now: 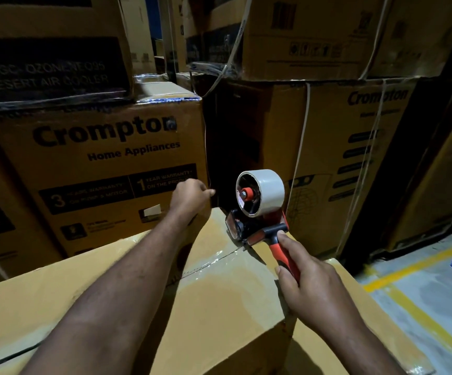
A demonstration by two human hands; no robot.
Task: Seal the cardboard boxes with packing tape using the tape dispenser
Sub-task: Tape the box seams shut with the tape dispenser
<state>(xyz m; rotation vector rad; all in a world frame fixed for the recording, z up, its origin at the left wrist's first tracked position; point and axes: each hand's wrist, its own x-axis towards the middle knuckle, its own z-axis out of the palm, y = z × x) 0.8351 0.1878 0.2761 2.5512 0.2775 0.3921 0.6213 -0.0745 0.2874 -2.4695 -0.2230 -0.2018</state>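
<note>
Two hands are at work. The right hand (pixel 309 282) is wrapped round the red-and-black handle (pixel 284 255) of the tape dispenser (pixel 254 226), with the thumb lying along the grip. The left hand (pixel 191 194) reaches to the far edge of the cardboard box (pixel 219 307) with its fingers curled downward. The back of the hand hides whether they pinch a tape end or only press the cardboard. The tape dispenser sits tilted near the far right corner of the box top. Its front end is down on the cardboard, where a glossy strip of tape (pixel 211 263) runs along a seam, and its roll of packing tape (pixel 269 190) is raised above. The dispenser looks light and rigid, a plastic frame carrying a roll on a hub. The handle is the sensible place to hold it, since the cutter at the front is likely sharp. The tape itself is thin and sticky, and apt to wrinkle or fold back on itself. The box looks stiff at its edges, but its flaps probably give a little near the seam, so even pressure should suit it, with the free hand bracing at an edge. Printed cartons (pixel 97 163) stand stacked just behind the box and to its right, and a floor with yellow lines (pixel 409 307) shows at the lower right.
</note>
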